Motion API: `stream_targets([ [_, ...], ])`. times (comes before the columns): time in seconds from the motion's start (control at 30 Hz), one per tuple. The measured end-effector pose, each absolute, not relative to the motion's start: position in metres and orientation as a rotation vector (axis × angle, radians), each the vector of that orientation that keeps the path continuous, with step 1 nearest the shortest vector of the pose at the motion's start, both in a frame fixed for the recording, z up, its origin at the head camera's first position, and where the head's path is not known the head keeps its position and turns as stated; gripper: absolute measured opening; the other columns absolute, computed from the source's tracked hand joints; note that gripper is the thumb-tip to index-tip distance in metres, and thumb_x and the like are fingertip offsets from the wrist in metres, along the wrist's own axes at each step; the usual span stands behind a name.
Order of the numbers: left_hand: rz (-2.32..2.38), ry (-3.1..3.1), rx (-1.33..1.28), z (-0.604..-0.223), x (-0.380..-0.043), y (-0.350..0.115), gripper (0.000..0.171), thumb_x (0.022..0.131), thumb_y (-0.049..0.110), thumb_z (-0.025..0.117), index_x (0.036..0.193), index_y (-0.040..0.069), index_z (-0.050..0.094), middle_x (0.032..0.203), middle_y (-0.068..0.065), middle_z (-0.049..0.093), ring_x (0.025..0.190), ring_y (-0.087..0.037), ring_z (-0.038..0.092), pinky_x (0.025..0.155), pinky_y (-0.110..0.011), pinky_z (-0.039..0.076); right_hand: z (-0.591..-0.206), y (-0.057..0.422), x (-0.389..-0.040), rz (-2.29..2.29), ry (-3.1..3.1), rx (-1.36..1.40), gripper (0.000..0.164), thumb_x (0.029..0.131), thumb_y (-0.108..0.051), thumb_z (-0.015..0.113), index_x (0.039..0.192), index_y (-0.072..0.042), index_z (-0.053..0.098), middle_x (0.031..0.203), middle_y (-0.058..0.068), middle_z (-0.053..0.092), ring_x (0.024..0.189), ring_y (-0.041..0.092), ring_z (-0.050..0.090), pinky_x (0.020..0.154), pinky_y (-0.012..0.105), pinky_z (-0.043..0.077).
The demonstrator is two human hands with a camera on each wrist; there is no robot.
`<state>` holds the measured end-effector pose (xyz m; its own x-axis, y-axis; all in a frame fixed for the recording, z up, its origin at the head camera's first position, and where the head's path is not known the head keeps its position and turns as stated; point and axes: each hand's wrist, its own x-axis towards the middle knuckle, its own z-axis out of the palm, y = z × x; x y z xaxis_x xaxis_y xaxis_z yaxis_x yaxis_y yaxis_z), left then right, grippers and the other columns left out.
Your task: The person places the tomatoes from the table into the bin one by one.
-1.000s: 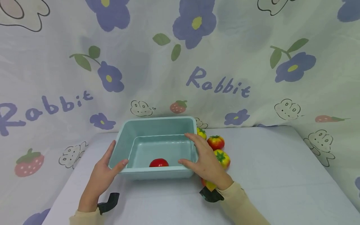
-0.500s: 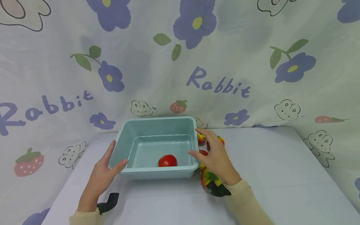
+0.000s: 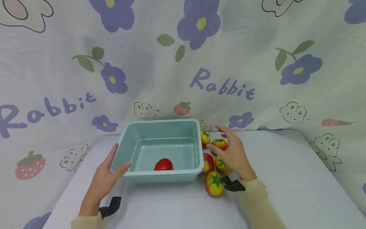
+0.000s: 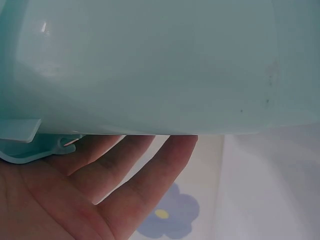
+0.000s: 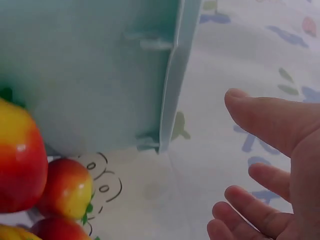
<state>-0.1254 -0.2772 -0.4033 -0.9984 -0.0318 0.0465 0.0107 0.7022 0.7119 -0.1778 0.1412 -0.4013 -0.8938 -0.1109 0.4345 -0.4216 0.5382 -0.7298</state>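
A pale blue-green plastic bin (image 3: 160, 173) stands tilted toward me, one shiny red tomato-like fruit (image 3: 163, 164) lying inside by its front wall. My left hand (image 3: 104, 178) holds the bin's front left corner, thumb over the rim and fingers along the outer side. In the left wrist view, the left fingers (image 4: 150, 185) pass behind the bin's wall. Right of the bin, my right hand (image 3: 233, 152) hovers over several red-and-yellow tomato-like fruits with green tops, its fingers spread and holding nothing. Nearest to me is one such fruit (image 3: 214, 183); another (image 3: 220, 144) shows behind the thumb.
A white cloth covers the table (image 3: 286, 178). Behind it hangs a white curtain (image 3: 160, 73) printed with purple flowers, rabbits and strawberries. One fruit (image 3: 208, 163) sits right against the bin's right side, and another (image 3: 204, 138) stands at its back right corner.
My right hand has left the bin's right rim and moved right, over the fruits. Inside the bin the red fruit has rolled right, then back left. My left hand stays put.
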Motion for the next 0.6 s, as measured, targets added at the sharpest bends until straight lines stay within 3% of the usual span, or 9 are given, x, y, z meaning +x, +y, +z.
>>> stream_targets([
  [0.6, -1.197, -2.847, 0.026, -0.401, -0.125, -0.276, 0.092, 0.097, 0.041, 0.064, 0.163, 0.017, 0.005, 0.162, -0.027, 0.018, 0.143, -0.057, 0.023, 0.102, -0.078, 0.028, -0.418, 0.17, -0.197, 1.344, -2.513, 0.338, 0.069, 0.086, -0.026, 0.082, 0.145, -0.01, 0.05, 0.147, 0.014, 0.049, 0.129, 0.037, 0.05, 0.105, 0.057, 0.044],
])
